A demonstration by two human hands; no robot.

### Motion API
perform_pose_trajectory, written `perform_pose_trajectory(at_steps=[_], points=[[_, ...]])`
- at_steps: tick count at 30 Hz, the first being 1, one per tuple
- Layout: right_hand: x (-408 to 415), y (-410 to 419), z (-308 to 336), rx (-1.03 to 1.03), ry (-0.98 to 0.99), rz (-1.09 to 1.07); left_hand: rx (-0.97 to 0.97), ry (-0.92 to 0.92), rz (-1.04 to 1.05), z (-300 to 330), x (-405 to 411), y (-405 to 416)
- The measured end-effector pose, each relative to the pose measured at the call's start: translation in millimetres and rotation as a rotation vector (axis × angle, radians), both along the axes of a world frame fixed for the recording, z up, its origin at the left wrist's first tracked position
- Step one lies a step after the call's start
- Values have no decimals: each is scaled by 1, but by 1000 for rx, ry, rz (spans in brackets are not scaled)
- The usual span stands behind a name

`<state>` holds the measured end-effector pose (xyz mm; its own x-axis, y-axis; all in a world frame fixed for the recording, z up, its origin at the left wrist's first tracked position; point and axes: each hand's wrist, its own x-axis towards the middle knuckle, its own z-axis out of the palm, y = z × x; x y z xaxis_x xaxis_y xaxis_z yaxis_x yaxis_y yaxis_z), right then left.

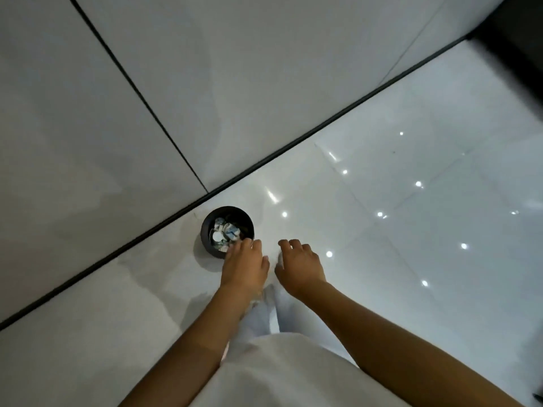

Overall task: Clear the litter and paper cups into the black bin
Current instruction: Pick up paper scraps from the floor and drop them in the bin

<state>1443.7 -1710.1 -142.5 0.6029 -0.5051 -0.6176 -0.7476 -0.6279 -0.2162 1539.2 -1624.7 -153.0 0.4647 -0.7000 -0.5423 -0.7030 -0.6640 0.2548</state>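
A round black bin (pixel 207 230) stands on the glossy white floor, close to the wall's dark base strip. Crumpled paper and paper cups (pixel 224 232) fill its inside. My left hand (pixel 245 264) hovers over the bin's near right rim, fingers relaxed, holding nothing that I can see. My right hand (pixel 299 264) hangs beside it to the right, above bare floor, fingers loosely curled and empty. Both hands are seen from above, high over the floor.
A pale panelled wall (pixel 147 69) with a dark vertical seam rises behind the bin. Shiny white floor tiles (pixel 411 201) with light reflections spread to the right. A dark object (pixel 517 39) sits at the top right corner. My white-clad legs are below.
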Motion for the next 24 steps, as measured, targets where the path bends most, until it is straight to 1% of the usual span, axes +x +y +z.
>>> perform_pose_trajectory(at_steps=[3,6,12,17,21,24], points=[[-48,21,18,-2,4,-181,21,7,-159,24,-31,3],[-107,35,32,-26,-1,-397,-6,12,-350,45,-67,-5],[-236,58,53,-70,-20,-789,-49,5,-703,74,-171,-31],[-354,84,63,-103,-35,-1017,-85,-28,-952,83,-288,-36],[-457,111,70,-106,-46,-1151,-78,-5,-1088,86,-401,-27],[-537,135,76,-100,-36,-1256,-107,7,-1202,88,-488,-17]])
